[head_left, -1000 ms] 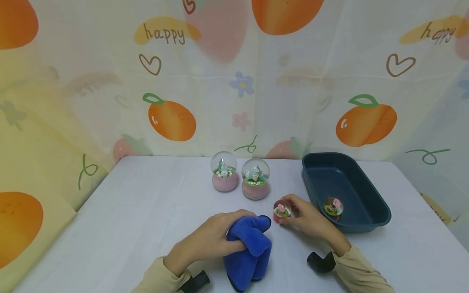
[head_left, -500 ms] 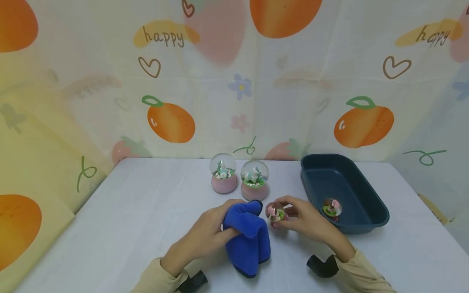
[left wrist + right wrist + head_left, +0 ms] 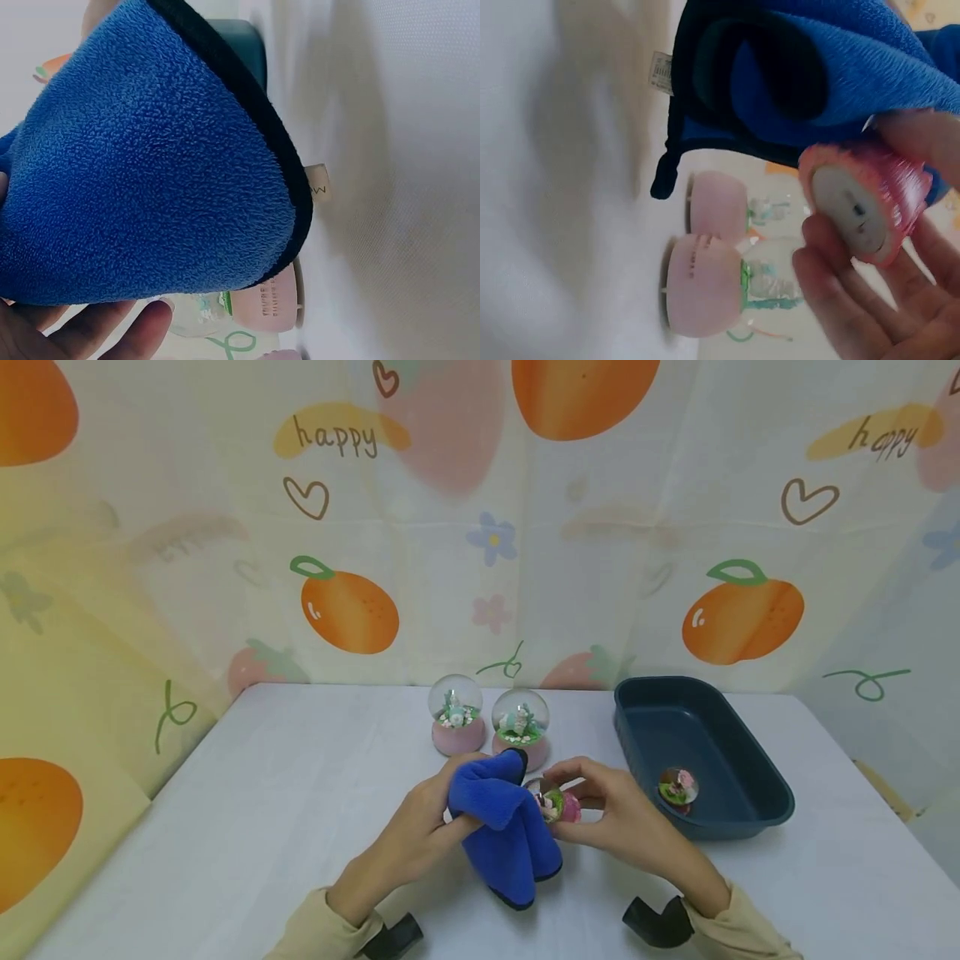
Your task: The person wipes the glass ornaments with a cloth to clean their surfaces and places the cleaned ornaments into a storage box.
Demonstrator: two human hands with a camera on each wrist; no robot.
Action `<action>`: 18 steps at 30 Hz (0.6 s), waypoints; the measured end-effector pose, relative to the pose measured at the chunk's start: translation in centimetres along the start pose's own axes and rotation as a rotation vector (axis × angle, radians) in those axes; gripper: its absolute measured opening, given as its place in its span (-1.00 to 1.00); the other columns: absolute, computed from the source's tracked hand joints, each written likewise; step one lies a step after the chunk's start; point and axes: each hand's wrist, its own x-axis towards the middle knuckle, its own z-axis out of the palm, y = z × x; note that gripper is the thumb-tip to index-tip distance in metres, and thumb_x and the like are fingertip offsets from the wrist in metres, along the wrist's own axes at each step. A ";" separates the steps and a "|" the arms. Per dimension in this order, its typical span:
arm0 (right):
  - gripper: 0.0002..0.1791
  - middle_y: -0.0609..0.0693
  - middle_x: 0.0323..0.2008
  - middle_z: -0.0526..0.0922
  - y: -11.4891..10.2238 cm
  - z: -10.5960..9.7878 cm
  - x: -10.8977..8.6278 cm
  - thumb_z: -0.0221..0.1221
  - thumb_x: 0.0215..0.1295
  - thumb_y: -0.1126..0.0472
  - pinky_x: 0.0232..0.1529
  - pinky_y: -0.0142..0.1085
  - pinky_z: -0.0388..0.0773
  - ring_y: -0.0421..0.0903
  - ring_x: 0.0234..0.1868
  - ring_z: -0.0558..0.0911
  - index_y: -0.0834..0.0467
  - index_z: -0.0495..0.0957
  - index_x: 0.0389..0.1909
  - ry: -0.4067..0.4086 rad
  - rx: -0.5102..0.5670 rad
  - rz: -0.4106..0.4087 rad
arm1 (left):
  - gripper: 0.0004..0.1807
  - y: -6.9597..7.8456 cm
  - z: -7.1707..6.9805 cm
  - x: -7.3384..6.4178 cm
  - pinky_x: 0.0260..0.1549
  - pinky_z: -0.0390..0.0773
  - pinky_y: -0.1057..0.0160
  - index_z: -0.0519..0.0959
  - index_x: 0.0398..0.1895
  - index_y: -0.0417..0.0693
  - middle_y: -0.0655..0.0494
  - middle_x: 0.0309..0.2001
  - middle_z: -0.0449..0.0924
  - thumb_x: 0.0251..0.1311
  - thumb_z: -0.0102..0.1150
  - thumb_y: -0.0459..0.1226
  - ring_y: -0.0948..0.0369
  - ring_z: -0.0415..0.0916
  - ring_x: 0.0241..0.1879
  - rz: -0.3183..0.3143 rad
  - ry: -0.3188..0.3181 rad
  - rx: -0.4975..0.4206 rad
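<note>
My left hand (image 3: 423, 814) grips a blue cloth (image 3: 504, 827) with dark edging, which hangs down in folds. My right hand (image 3: 615, 806) holds a small snow globe (image 3: 570, 807) by its pink base, tipped on its side with the glass toward the cloth. Part of the glass is hidden behind the cloth. In the right wrist view the globe's pale underside (image 3: 851, 210) faces the camera, thumb and fingers around the pink base. The cloth (image 3: 165, 165) fills much of the left wrist view, with several fingertips showing below it.
Two larger snow globes (image 3: 456, 714) with pink bases stand behind the hands. A dark blue basin (image 3: 701, 831) sits at the right, with another small snow globe (image 3: 678, 787) inside. A printed curtain (image 3: 600, 527) hangs behind the white table (image 3: 225, 827).
My right hand has lifted the small snow globe, turned it onto its side and brought it left against the cloth. My left hand has raised the cloth slightly.
</note>
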 end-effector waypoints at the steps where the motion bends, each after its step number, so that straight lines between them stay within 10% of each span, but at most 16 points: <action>1: -0.53 0.09 -0.02 0.68 -0.1 0.1 0.0 0.42 0.13 0.22 -0.02 -0.29 0.66 -0.15 -0.12 0.69 0.16 0.52 0.05 -0.003 0.007 -0.003 | -0.43 0.0 0.0 0.0 0.07 0.59 0.12 0.33 0.31 0.03 0.08 0.15 0.60 0.23 0.20 -0.34 0.23 0.57 0.08 0.001 -0.001 -0.005; 18: -0.55 0.16 0.06 0.66 -1.1 2.1 -0.2 0.31 0.24 0.33 0.04 -0.22 0.64 -0.02 0.02 0.69 0.22 0.49 0.15 0.042 0.079 -0.091 | -0.26 0.3 0.2 0.0 0.33 0.39 0.16 0.22 0.44 0.14 0.14 0.35 0.45 0.21 0.28 -0.32 0.19 0.42 0.31 -0.034 -0.122 -0.280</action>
